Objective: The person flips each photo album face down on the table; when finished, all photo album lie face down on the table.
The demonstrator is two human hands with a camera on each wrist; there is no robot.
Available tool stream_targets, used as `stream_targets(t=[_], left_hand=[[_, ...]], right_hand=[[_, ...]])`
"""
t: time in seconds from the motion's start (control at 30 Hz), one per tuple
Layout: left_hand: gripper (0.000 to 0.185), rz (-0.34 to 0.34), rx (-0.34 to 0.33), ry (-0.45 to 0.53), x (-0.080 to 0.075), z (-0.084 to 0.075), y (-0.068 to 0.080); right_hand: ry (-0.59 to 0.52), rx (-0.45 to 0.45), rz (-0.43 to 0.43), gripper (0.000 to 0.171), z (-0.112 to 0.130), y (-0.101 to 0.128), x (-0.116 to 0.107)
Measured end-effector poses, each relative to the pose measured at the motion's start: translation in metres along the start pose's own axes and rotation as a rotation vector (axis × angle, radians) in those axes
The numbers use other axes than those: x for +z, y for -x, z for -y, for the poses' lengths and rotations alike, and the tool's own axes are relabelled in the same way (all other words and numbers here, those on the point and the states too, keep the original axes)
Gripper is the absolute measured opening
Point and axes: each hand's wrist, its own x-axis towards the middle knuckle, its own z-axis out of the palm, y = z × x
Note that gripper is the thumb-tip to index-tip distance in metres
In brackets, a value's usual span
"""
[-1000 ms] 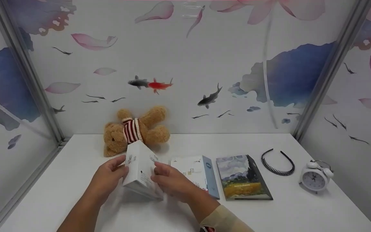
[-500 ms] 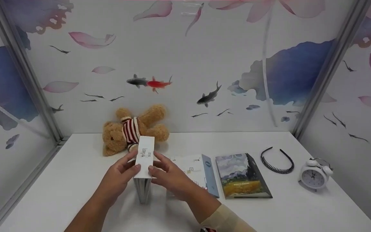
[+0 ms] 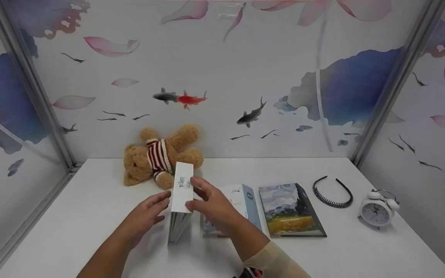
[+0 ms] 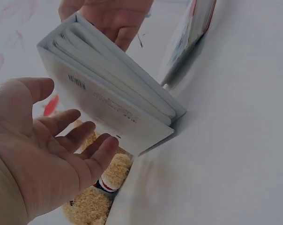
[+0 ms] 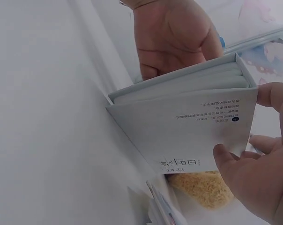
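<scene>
A white photo album (image 3: 183, 189) with thick leaves stands on the white table (image 3: 102, 216), spine up and covers slightly spread. My right hand (image 3: 216, 204) holds it at the spine end: in the right wrist view the thumb lies at the spine edge and a fingertip presses the printed cover (image 5: 197, 126). My left hand (image 3: 143, 218) is beside the opposite cover, palm toward it. In the left wrist view its fingers are spread and loosely bent, holding nothing, with a barcode visible on that cover (image 4: 99, 98).
Behind the album a teddy bear (image 3: 160, 154) lies on its side against the back wall. To the right are a white-and-blue book (image 3: 249, 204), partly behind my right hand, a painted-cover photo album (image 3: 290, 212), a black headband (image 3: 332, 197) and a white alarm clock (image 3: 377, 210).
The album has turned from an angled, tilted pose to spine-up and then shifted slightly right. My left hand has let go and drawn away from it, while my right hand stays on it.
</scene>
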Motion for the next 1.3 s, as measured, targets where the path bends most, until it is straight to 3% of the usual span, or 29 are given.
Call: stream_targets(t=[0.2, 0.4, 0.67, 0.97, 1.3], left_hand=[[0.070, 0.013, -0.096, -0.053, -0.007, 0.010, -0.006], [0.071, 0.014, -0.111, -0.072, -0.012, 0.015, -0.007], [0.084, -0.033, -0.147, -0.170, -0.018, 0.020, -0.010], [0.083, -0.072, -0.133, -0.218, -0.023, 0.023, -0.013], [0.085, -0.082, -0.106, -0.302, -0.028, 0.027, -0.016]], right_hand=[[0.020, 0.037, -0.024, 0.082, 0.000, -0.002, -0.006], [0.088, 0.065, -0.024, 0.078, -0.004, -0.002, -0.003], [0.165, 0.066, 0.013, 0.074, -0.011, -0.002, -0.001], [0.210, 0.084, 0.028, 0.076, -0.019, -0.004, 0.000], [0.143, 0.070, 0.082, 0.082, -0.029, -0.007, -0.001]])
